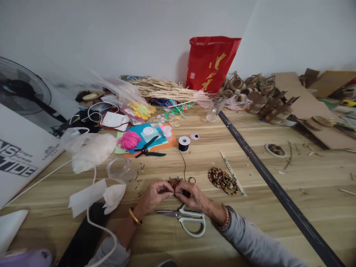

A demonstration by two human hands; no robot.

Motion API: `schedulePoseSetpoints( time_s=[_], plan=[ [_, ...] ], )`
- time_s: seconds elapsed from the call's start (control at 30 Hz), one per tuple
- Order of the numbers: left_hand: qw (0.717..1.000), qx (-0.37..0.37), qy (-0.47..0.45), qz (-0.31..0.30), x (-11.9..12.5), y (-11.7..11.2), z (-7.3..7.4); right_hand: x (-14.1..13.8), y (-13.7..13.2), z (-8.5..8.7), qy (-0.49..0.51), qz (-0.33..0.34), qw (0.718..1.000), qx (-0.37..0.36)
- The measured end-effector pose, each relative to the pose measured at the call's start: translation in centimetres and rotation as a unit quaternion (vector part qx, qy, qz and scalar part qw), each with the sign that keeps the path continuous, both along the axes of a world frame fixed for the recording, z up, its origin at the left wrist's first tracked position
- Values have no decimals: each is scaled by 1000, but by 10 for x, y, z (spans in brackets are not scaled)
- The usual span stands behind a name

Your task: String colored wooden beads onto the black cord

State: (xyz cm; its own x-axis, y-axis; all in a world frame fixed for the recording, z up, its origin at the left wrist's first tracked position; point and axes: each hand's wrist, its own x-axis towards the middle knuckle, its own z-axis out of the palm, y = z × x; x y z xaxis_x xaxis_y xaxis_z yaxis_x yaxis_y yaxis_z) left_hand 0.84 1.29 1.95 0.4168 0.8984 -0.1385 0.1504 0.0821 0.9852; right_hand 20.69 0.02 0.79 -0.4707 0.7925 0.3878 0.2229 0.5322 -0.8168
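My left hand [155, 194] and my right hand [191, 194] meet fingertip to fingertip on the wooden table [278, 207], both pinched on a short strand of small multicoloured beads [174, 181]. A thin dark thread [184, 165] runs from the strand up to a black thread spool [184, 143]. A coiled pile of finished bead strands [223, 180] lies just right of my right hand. Pale-handled scissors [187, 218] lie shut below my hands.
Black pliers [147, 149] and pink yarn [129, 140] rest on coloured sheets. A clear lid [120, 168], white plastic bags [90, 148], a clear glass [213, 109], a stick bundle [161, 89], a red bag [211, 63] and cardboard baskets [258, 96] crowd the far side. A dark strip [267, 174] crosses the table.
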Motion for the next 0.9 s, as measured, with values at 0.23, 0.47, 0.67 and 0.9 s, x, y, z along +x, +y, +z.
schedulePoseSetpoints(
  time_s=[0.23, 0.47, 0.67, 0.9],
  plan=[
    [1000, 11, 22, -3, 1, -1, 4, 0, 0, 0, -3, -2, 1000, -1],
    [1000, 10, 22, -10, 2, 0, 5, -1, -1, 0, 0, -6, 1000, -10],
    [999, 31, 37, -24, 2, -1, 8, -1, -2, 0, 9, 10, 1000, 6],
    [997, 50, 43, -34, 1, -1, 10, 1, -2, 3, -8, 22, 1000, 18]
  ],
)
